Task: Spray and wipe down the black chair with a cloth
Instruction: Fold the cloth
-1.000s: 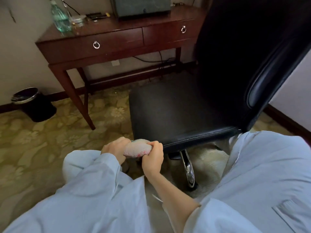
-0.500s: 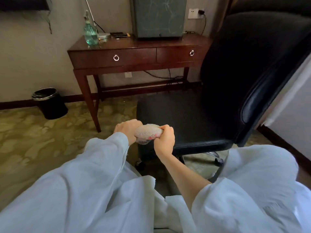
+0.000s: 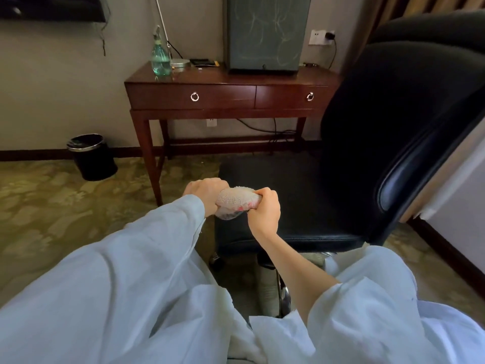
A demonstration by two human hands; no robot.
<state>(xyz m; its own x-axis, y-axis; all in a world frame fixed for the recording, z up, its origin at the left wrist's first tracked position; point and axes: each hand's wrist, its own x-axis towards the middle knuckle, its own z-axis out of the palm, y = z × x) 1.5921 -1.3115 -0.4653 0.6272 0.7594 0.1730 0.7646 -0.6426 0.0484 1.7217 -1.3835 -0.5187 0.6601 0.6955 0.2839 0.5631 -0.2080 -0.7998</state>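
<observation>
The black chair (image 3: 328, 195) stands in front of me, seat facing left, tall backrest on the right. A pale bunched cloth (image 3: 236, 200) with a pink mark is gripped at both ends above the seat's front left corner. My left hand (image 3: 206, 191) holds its left end, my right hand (image 3: 266, 208) its right end. A green spray bottle (image 3: 160, 57) stands on the left end of the wooden desk, well out of reach of both hands.
A dark wooden desk (image 3: 228, 97) with two drawers stands against the wall, a grey-green box (image 3: 265, 32) on it. A black bin (image 3: 90, 156) sits left of it. Cables run under the desk. The floor is patterned carpet.
My view has risen and pulled back, showing more of the desk and wall. Both hands have lifted the cloth from beside the seat's edge to above its front corner.
</observation>
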